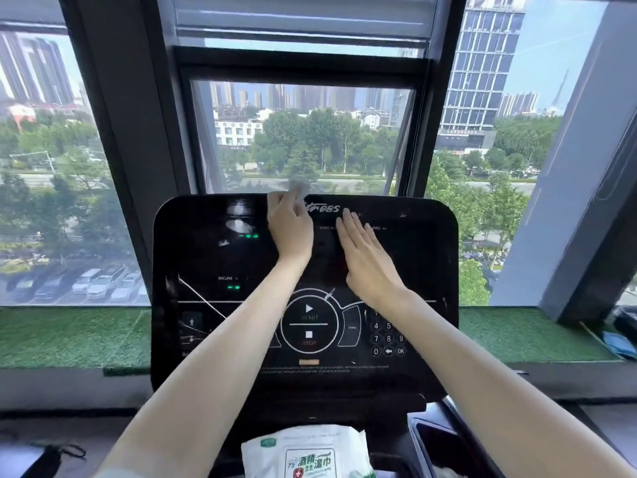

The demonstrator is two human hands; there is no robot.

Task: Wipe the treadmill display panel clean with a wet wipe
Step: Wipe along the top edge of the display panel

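Observation:
The black treadmill display panel (206,257) fills the middle of the view, with start/stop buttons and a number keypad in its lower half. My left hand (289,225) is at the panel's top edge, fingers closed on a white wet wipe (299,188) that sticks up above them, blurred. My right hand (365,257) lies flat on the panel just right of centre, fingers together and pointing up-left, holding nothing.
A white and green pack of wet wipes (306,453) sits in the console tray below the panel. A green artificial-turf ledge (69,336) runs behind the panel under large windows. A black item (51,460) lies at the lower left.

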